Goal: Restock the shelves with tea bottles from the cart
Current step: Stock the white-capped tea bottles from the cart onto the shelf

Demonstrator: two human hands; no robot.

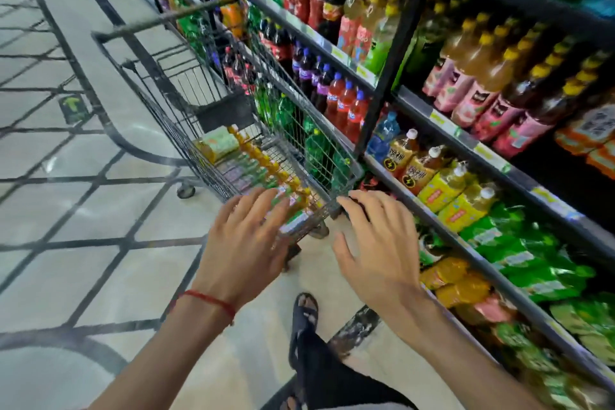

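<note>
A grey wire shopping cart stands in the aisle against the drinks shelves. Several tea bottles with green labels and yellow caps lie in a row on its floor. My left hand, fingers spread and relaxed, hovers over the near end of the cart above the bottles. My right hand, also open, reaches toward the cart's near right corner, fingertips at the rim. Neither hand holds anything. The picture is blurred by motion.
Shelves on the right hold cola, purple and red sodas, yellow-capped tea bottles and green packs. The tiled floor lies open to the left. My sandalled foot stands just behind the cart.
</note>
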